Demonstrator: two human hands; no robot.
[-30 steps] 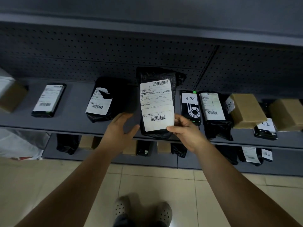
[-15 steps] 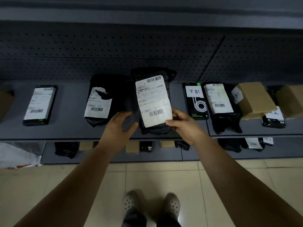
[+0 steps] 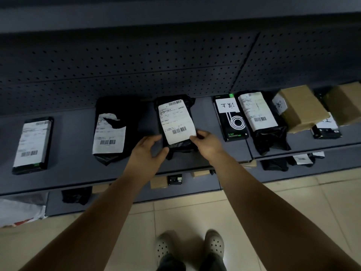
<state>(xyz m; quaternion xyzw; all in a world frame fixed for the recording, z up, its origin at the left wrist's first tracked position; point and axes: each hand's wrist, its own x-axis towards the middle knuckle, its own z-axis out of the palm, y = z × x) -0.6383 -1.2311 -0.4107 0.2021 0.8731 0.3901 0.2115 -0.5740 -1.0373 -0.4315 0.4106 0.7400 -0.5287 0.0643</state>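
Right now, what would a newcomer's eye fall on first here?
The black parcel with its bright white label, centre of the grey shelf, gripped at its near end by the left hand and right hand. Next, the brown cardboard boxes at the shelf's far right.

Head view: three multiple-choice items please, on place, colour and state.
1. What lies just right of the black plastic mailer bag with white label? A black box with white coil drawing B brown carton C white sack
2. The perforated metal back panel is: A dark grey B red C yellow
3. The bag is: A untouched B gripped by both hands C on the floor
1A, the box is its right-hand neighbour; 2A, it reads dark grey; 3B, left hand and right hand grip its lower end.
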